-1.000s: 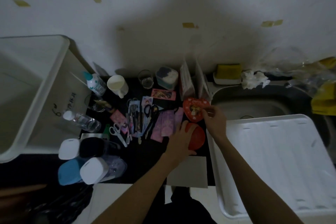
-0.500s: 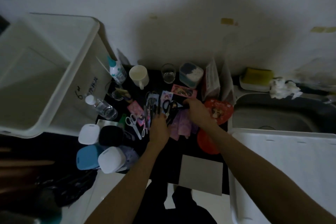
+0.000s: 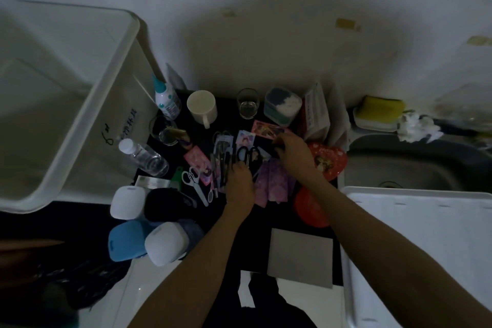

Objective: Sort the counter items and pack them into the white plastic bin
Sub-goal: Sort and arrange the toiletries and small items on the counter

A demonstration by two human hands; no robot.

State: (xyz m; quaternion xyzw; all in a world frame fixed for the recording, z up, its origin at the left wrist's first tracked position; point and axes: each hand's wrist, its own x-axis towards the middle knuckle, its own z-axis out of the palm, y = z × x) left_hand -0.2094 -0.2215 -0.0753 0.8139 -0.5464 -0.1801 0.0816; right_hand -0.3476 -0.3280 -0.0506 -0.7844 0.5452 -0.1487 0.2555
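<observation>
The white plastic bin (image 3: 80, 114) stands tilted at the left, its inside bare. Sundries lie on the dark counter: black scissors (image 3: 249, 156), white scissors (image 3: 194, 184), packaged tools (image 3: 222, 149), pink cards (image 3: 266, 128) and purple packets (image 3: 274, 184). My left hand (image 3: 239, 184) curls its fingers onto the black scissors' blades. My right hand (image 3: 292, 154) pinches a small dark item (image 3: 275, 147) below the pink card; dim light hides what it is. A red heart tin (image 3: 331, 162) and its red lid (image 3: 310, 209) lie beside my right forearm.
Along the wall stand a teal-capped bottle (image 3: 166, 98), mug (image 3: 202, 106), glass (image 3: 247, 105) and swab box (image 3: 282, 106). A clear bottle (image 3: 143, 157) and white, black and blue cases (image 3: 127, 202) lie at the left. A sink (image 3: 412, 168) and white tray (image 3: 426, 247) are at the right.
Both hands left the red heart tin and its lid and moved left into the pile of scissors and cards. The view swung left, showing more of the bin.
</observation>
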